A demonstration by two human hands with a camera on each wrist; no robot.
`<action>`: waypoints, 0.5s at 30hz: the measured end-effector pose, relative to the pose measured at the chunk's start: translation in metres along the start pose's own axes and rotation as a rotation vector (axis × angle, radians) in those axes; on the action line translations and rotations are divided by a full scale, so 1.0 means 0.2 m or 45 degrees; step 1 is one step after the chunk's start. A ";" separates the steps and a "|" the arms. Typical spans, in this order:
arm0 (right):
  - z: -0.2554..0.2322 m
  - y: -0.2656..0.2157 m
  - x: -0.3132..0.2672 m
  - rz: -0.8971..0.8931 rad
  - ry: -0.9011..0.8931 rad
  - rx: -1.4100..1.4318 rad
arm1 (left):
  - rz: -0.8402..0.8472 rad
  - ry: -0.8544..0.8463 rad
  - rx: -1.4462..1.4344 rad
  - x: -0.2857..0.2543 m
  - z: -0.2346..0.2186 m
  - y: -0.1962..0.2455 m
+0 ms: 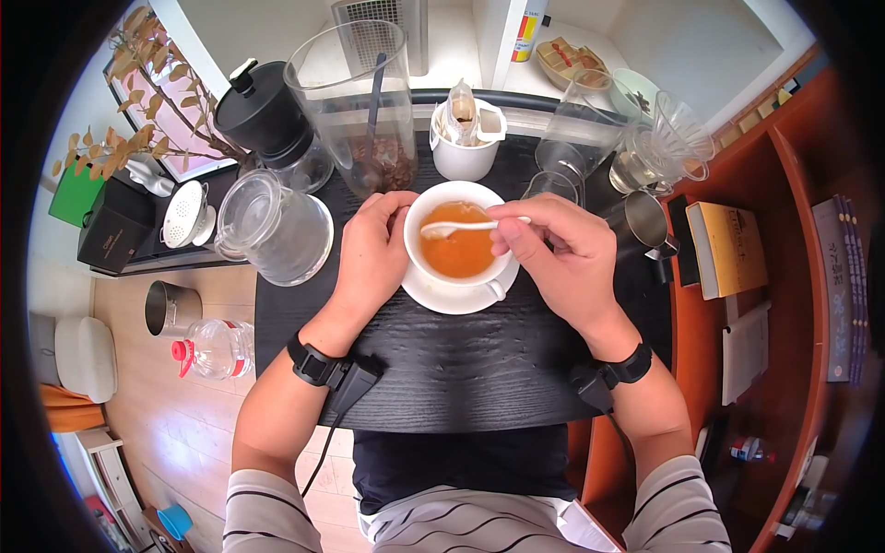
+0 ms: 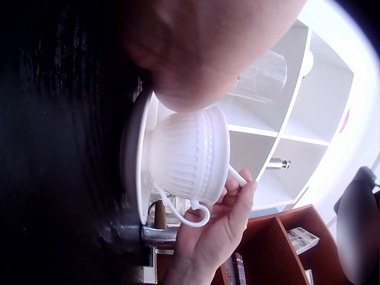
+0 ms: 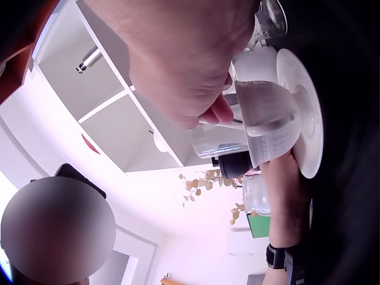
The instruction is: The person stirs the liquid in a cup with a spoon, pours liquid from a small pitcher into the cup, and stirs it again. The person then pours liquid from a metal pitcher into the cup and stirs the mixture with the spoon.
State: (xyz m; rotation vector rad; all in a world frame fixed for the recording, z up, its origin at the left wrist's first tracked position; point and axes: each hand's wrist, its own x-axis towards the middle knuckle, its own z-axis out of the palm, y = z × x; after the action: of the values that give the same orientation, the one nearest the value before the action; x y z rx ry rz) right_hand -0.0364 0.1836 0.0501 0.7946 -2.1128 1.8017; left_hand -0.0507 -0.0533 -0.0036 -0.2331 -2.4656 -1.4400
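Observation:
A white teacup [image 1: 412, 241] with a ribbed outside holds amber liquid and stands on a white saucer [image 1: 433, 300]. My right hand [image 1: 564, 256] pinches the handle of a white spoon [image 1: 466, 225] between thumb and fingers. The spoon lies slantwise across the cup's mouth, its bowl at the liquid near the left side. My left hand [image 1: 376, 247] holds the cup's left side, fingers bent toward its far side. In the left wrist view the cup's curled handle [image 2: 196, 218] points toward my right hand [image 2: 217, 228]. The left fingertips are hidden behind the cup.
Behind the cup stands a white mug [image 1: 461, 158] with a drip bag on it. A tall glass jar [image 1: 364, 120], a black grinder [image 1: 265, 109] and a glass pitcher [image 1: 281, 230] stand left. Several glass vessels and a metal pitcher [image 1: 648, 224] stand right, beside a wooden bookshelf [image 1: 793, 175].

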 end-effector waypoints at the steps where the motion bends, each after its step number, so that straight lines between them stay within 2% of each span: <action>1: 0.00 0.00 0.01 -0.018 0.039 -0.028 | 0.000 0.000 0.000 0.00 0.00 0.00; 4: -0.01 0.01 0.02 -0.055 0.116 -0.084 | -0.010 0.007 -0.030 0.00 0.01 -0.01; 6: -0.02 0.03 0.02 -0.050 0.264 -0.130 | -0.017 -0.003 -0.040 0.00 0.01 -0.01; 10: -0.02 0.02 -0.01 0.064 0.279 -0.060 | -0.024 -0.005 -0.045 0.00 0.01 -0.02; 12: -0.02 0.02 -0.02 0.130 0.109 0.006 | -0.009 0.002 -0.034 0.00 0.01 -0.03; 13: -0.01 0.02 -0.02 0.130 0.110 0.006 | -0.009 0.001 -0.034 0.00 0.01 -0.03; 15: 0.00 0.01 -0.01 0.026 0.015 0.012 | -0.008 0.003 -0.017 0.00 0.01 -0.02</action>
State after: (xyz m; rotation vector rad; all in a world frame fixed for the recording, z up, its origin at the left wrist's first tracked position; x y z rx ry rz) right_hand -0.0353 0.1841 0.0475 0.7652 -2.1142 1.8234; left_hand -0.0525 -0.0541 -0.0079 -0.2269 -2.4574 -1.4590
